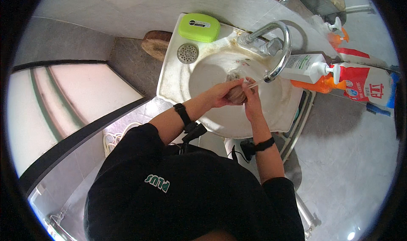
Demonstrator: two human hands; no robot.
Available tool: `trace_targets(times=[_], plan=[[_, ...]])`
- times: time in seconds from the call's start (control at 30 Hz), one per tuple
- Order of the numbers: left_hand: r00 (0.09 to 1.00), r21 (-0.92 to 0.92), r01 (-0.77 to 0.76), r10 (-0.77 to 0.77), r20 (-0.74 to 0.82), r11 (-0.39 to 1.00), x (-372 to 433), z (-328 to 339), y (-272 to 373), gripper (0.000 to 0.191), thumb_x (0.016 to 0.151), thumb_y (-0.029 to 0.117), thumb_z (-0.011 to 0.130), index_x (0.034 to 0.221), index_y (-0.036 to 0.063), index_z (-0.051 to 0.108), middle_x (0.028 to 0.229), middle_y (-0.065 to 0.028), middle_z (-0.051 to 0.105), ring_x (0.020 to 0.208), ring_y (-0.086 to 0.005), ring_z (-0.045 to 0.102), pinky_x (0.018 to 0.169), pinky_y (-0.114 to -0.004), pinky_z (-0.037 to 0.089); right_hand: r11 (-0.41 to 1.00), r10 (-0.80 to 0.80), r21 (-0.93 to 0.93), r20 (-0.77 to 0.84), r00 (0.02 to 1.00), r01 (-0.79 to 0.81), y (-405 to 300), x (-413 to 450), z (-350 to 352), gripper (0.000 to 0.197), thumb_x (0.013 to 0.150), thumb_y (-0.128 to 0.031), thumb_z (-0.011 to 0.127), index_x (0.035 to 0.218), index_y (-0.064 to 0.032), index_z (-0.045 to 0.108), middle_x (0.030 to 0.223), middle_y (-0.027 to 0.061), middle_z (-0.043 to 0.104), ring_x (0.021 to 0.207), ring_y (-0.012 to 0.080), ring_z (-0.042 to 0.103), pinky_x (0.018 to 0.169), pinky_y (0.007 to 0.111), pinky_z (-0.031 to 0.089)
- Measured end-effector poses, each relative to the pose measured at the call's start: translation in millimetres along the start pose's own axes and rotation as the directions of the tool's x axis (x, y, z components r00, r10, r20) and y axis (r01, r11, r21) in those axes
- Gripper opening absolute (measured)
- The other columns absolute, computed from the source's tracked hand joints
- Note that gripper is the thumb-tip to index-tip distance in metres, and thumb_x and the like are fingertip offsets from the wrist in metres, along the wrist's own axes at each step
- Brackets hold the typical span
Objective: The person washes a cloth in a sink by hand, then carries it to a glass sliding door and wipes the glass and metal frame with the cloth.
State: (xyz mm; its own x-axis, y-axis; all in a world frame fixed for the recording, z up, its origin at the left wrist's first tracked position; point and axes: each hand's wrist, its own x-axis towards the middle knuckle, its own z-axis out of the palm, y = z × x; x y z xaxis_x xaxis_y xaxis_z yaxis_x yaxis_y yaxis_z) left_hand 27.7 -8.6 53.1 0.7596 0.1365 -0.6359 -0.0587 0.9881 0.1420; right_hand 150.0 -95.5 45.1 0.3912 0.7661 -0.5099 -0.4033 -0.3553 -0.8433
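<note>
Over the white ceramic washbasin [273,120], my left hand [222,91] cradles a small brownish round object [237,95], possibly a cup or bowl. My right hand [251,97] grips it from the other side, its fingertips at the upper rim. My fingers cover much of the object, so its exact kind is unclear. A thin stream of water [256,83] runs from the spout of the chrome faucet [287,50] onto my right fingers. Below my hands the basin looks wet, and the drain area is partly hidden.
On the basin's ledge sit a lime-green soap box [198,27] and a round metal strainer [187,53]. To the right stand a white pump bottle [303,67], an orange pump bottle [314,84] and a red-and-white bag [365,85]. A round wooden piece [156,45] leans behind the basin's left edge.
</note>
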Motion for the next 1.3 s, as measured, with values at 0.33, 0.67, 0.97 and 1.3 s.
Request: trace_targets(times=[0.33,0.67,0.97,1.3], plan=[[0.964,0.295,0.151,-0.207,0.167,0.943,-1.5,-10.5,-12.5,0.011,0.08,0.011,0.067,0.087,0.0072,0.059,0.081,-0.0022,0.06,0.077,-0.0116,0.058,0.073,-0.024,0.051,0.962,0.267,-0.128,0.643,0.718,-0.243,-36.1,31.8,6.4,0.067,0.083,-0.012,0.061,0.142,-0.0138,0.029,0.115,0.0124,0.055,0.109,0.0235,0.054,0.093,0.033,0.043],[0.997,0.515,0.077,-0.073,-0.028,0.853,22.7,-33.5,-40.4,0.005,0.078,0.01,0.062,0.078,0.0078,0.058,0.065,-0.0019,0.055,0.053,-0.0143,0.054,0.046,-0.028,0.045,0.941,0.157,-0.332,0.262,0.952,-0.064,5.5,36.7,17.2,0.033,0.082,-0.009,0.061,0.115,-0.0054,0.058,0.071,0.0017,0.056,0.062,0.0107,0.05,0.055,0.025,0.043],[0.575,0.939,-0.128,0.748,0.332,-0.319,45.3,-57.3,-64.2,0.025,0.078,0.025,0.065,0.09,0.0061,0.056,0.061,-0.0055,0.051,0.051,-0.0181,0.05,0.049,-0.03,0.046,0.939,0.207,-0.275,-0.034,0.978,-0.208,15.5,33.9,20.8,0.024,0.084,-0.022,0.06,0.092,0.001,0.061,0.077,0.0053,0.059,0.069,0.0124,0.055,0.062,0.027,0.044],[0.993,0.183,-0.052,0.071,-0.097,0.982,71.7,-22.6,-30.9,0.017,0.081,0.034,0.064,0.081,0.0178,0.058,0.068,0.0041,0.053,0.061,-0.0073,0.053,0.056,-0.023,0.046,0.799,-0.127,-0.563,0.183,0.975,0.21,-50.2,-20.1,6.3,0.022,0.09,-0.008,0.049,0.109,-0.0005,0.056,0.096,0.0086,0.062,0.092,0.0188,0.058,0.084,0.03,0.044]])
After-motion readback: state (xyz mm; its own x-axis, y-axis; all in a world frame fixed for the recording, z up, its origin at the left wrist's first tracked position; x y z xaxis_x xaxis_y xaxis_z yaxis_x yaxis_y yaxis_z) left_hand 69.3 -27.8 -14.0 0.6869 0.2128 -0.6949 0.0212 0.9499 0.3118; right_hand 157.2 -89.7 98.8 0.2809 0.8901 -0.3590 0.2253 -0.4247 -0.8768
